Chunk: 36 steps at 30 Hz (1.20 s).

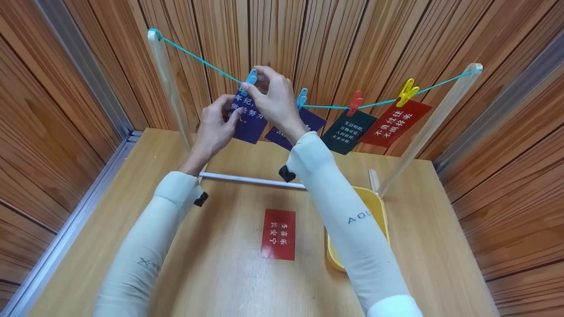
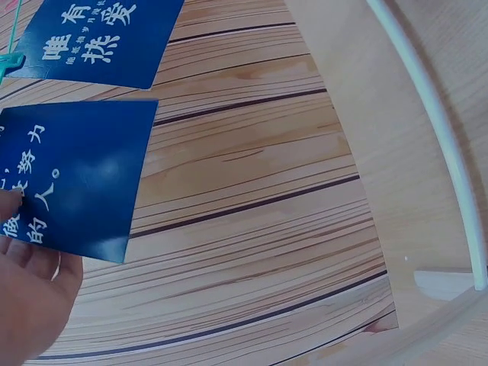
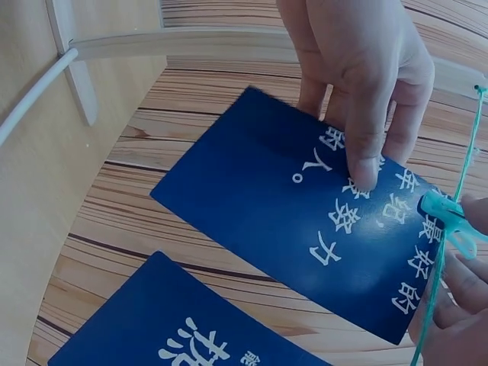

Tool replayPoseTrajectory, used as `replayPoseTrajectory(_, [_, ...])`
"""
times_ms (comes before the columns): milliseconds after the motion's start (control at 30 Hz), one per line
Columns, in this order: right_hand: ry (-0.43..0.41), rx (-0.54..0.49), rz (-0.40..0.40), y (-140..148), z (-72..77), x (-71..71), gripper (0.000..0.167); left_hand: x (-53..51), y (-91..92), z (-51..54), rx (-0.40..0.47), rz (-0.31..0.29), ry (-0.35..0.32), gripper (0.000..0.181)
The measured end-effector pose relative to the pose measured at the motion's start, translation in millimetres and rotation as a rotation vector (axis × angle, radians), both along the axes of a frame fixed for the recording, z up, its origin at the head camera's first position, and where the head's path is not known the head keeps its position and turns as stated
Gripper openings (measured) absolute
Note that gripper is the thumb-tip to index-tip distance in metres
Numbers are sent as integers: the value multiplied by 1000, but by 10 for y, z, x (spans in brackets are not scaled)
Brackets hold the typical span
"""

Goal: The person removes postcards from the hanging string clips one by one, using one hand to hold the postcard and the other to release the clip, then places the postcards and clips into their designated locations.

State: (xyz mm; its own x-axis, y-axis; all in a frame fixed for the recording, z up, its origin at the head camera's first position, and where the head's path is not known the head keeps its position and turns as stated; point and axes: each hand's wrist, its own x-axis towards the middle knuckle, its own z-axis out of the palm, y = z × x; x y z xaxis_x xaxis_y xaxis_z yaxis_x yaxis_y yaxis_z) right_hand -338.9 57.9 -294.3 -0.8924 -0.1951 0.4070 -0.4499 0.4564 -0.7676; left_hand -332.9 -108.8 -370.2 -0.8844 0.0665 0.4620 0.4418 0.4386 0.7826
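Note:
My left hand (image 1: 217,122) pinches the left edge of a dark blue card (image 1: 250,127) with white writing, thumb in front and fingers behind. At the card's top edge, my right hand (image 1: 275,97) holds a light blue clothespin (image 1: 251,77). In the right wrist view the clothespin (image 3: 448,217) sits over the card's edge, right at the green string (image 3: 467,152). Just to the right hangs a second blue card (image 1: 313,119) from another blue clothespin (image 1: 302,97); my right wrist covers part of it.
Further right, a red clothespin (image 1: 355,102) bears a dark green card (image 1: 349,131) and a yellow clothespin (image 1: 408,91) a red card (image 1: 394,123). Wooden posts (image 1: 165,79) hold the string. On the table lie a red card (image 1: 278,234) and, partly behind my right arm, a yellow bin (image 1: 384,215).

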Motion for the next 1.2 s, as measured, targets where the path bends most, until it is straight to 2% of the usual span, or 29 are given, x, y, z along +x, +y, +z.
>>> replayPoseTrajectory(233, [-24, -51, 55, 30, -17, -12, 46, 15, 12, -3, -4, -5, -1, 27])
replayPoseTrajectory(367, [22, -40, 79, 44, -19, -20, 36, 4, 11, -7, -5, -6, -8, 26])
replayPoseTrajectory(567, [133, 54, 95, 48, -19, 2, 18, -2, -31, -43, 10, -14, -14, 23])
replayPoseTrajectory(733, [185, 68, 89, 32, 4, 18, 16, 8, -51, -30, 9, -17, -20, 22])
replayPoseTrajectory(967, [216, 4, 68, 60, 88, 11, 17, 27, -22, 50, 15, -23, -44, 25])
replayPoseTrajectory(1200, [235, -40, 59, 67, 121, 27, 20, 50, -22, 15, 24, -15, -68, 25])
